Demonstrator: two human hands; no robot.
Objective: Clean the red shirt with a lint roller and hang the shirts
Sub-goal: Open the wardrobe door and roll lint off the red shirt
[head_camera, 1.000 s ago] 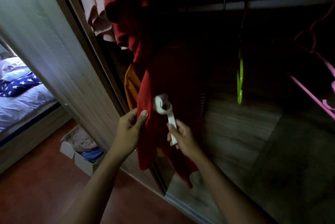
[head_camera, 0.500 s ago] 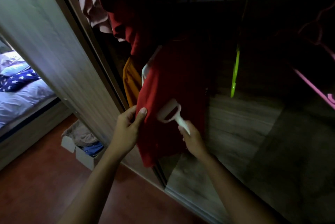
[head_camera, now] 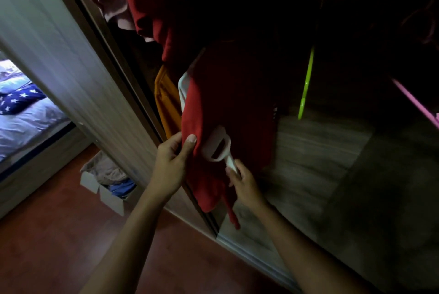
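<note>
While you stand on a reddish-brown floor before a dim wardrobe with a sliding door, a bed shows past its edge and a small cardboard box of clothes sits at its foot. Your left hand pinches the hanging red shirt at its edge between thumb and fingers. Your right hand is closed around the handle of the white lint roller, whose head lies against the shirt just beside your left thumb.
</note>
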